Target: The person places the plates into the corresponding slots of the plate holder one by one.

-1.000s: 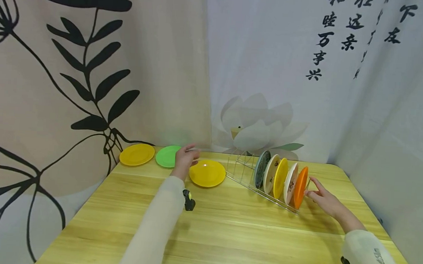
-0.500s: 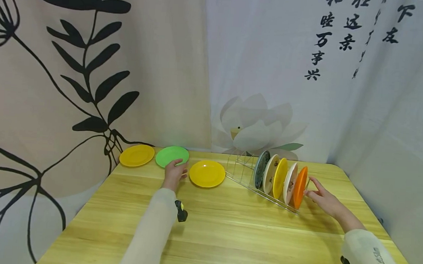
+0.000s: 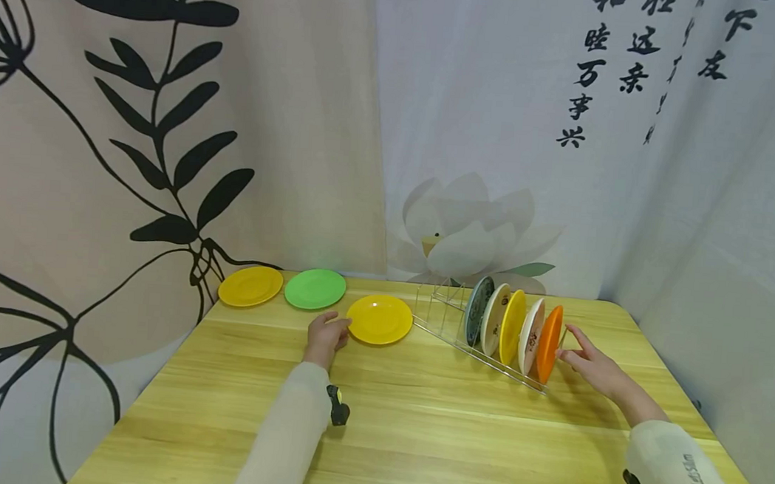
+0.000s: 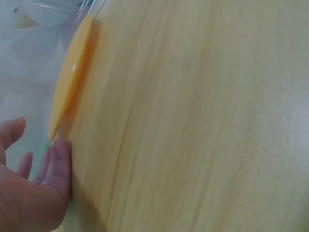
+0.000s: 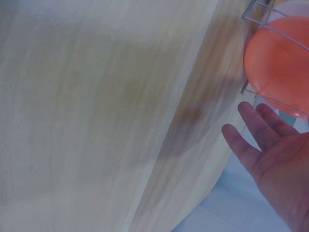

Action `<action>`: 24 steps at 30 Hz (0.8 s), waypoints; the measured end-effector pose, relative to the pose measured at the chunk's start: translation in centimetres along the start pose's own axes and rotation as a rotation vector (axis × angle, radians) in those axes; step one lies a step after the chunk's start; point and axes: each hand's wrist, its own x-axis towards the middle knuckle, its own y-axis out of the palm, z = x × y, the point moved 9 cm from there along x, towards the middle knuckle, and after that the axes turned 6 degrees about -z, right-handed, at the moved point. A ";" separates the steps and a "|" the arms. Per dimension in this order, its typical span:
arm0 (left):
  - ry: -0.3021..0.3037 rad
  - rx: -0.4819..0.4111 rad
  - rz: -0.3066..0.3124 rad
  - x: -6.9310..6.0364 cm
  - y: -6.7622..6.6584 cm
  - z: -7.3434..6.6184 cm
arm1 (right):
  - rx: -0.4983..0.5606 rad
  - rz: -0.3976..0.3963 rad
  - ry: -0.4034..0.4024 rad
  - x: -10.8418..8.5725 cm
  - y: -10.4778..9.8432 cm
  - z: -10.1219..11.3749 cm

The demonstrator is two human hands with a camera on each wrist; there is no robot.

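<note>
Yellow plate (image 3: 379, 320): lies flat on the bench (image 3: 456, 431), towards its far side, just right of your left hand (image 3: 325, 336) and a little farther off than it. Your index fingertip is at the plate's near-left rim. Left wrist view agrees: rim right at the tips of your fingers (image 4: 59, 164), which are nearly straight, thumb held well away from them. They have hold of nothing. Whether skin touches rim, you cannot tell from either view.

Your right hand (image 3: 593, 364) is at the right end of the rack (image 3: 445, 335), thumb and index apart, their tips by the end wire, close to the orange plate (image 3: 550, 344). Right wrist view: three fingers (image 5: 258, 128) spread and fairly straight, holding nothing. Thumb and index are out of that view; cannot tell whether they pinch the wire or merely touch it.

Rack contents, left to right, all on edge: dark plate (image 3: 479, 312), cream plate (image 3: 494, 319), racked yellow plate (image 3: 513, 327), white plate (image 3: 531, 336), then the orange one. Slots at the left end hold none.

Green plate (image 3: 315, 289): flat, beyond your left hand and slightly left of it, apart from your fingers. Far-left plate (image 3: 250, 286): also yellow, flat, left of the green.
</note>
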 end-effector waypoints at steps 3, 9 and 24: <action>0.006 -0.007 0.002 0.0 0.1 0.2 | -0.001 -0.001 0.003 0.0 0.0 0.1; 0.013 0.011 0.022 0.1 0.3 0.6 | -0.003 0.000 0.005 0.0 -0.1 0.1; 0.018 0.063 -0.035 1.2 0.9 1.2 | -0.009 -0.005 -0.011 0.0 -0.1 0.1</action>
